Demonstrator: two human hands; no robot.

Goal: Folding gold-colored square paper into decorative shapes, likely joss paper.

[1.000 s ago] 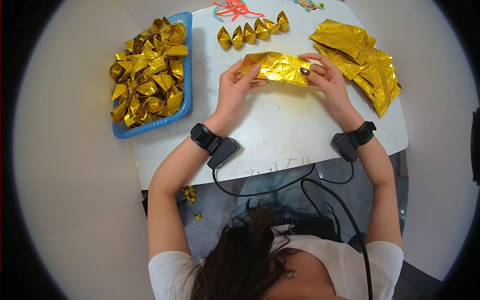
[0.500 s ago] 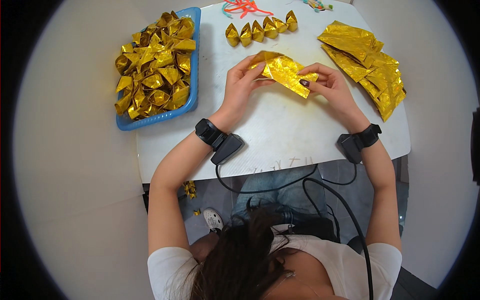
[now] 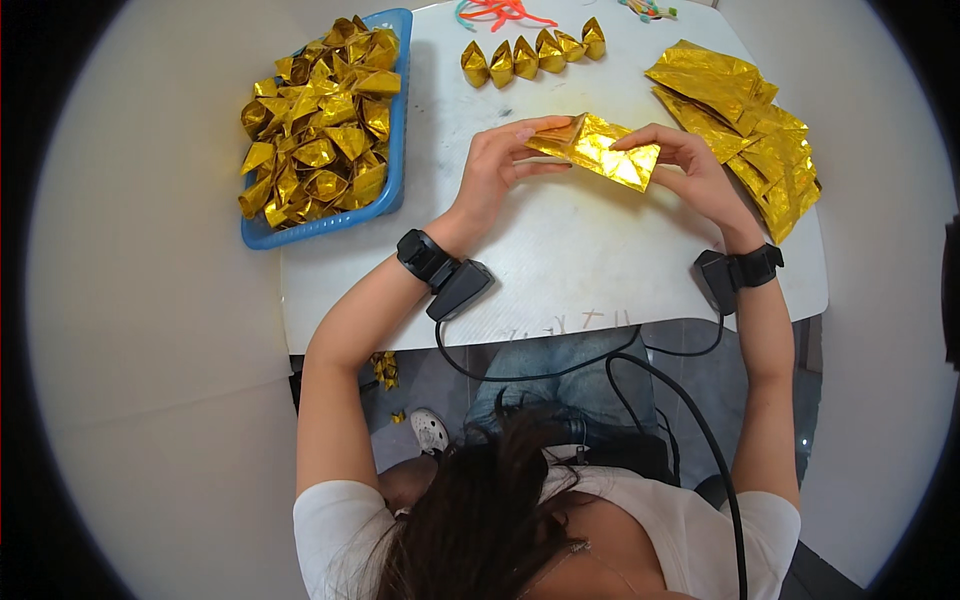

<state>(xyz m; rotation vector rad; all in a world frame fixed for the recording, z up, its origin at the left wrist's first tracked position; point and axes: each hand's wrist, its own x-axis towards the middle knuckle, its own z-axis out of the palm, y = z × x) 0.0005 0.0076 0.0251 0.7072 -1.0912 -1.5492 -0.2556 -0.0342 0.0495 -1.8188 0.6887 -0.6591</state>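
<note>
A folded strip of shiny gold foil paper [image 3: 610,150] is held above the white table, between my two hands. My left hand [image 3: 495,165] has its fingers on either side of the strip's left end, along the upper and lower edges. At the other end, my right hand [image 3: 692,172] pinches the paper between thumb and fingers. The strip slants down to the right, with a darker fold at its left part. Beyond it stands a row of several folded gold foil ingots [image 3: 525,58].
A blue plastic basket [image 3: 399,130] heaped with gold foil ingots stands at the left. Flat folded gold foil pieces [image 3: 770,150] lie overlapping at the right. Orange-red strings [image 3: 505,12] lie at the table's far edge. A black cable [image 3: 690,400] runs below the table [image 3: 560,260].
The foil paper has turned flatter and moved slightly right. My left fingers have straightened along its end, and my right hand has shifted right with its grip changed.
</note>
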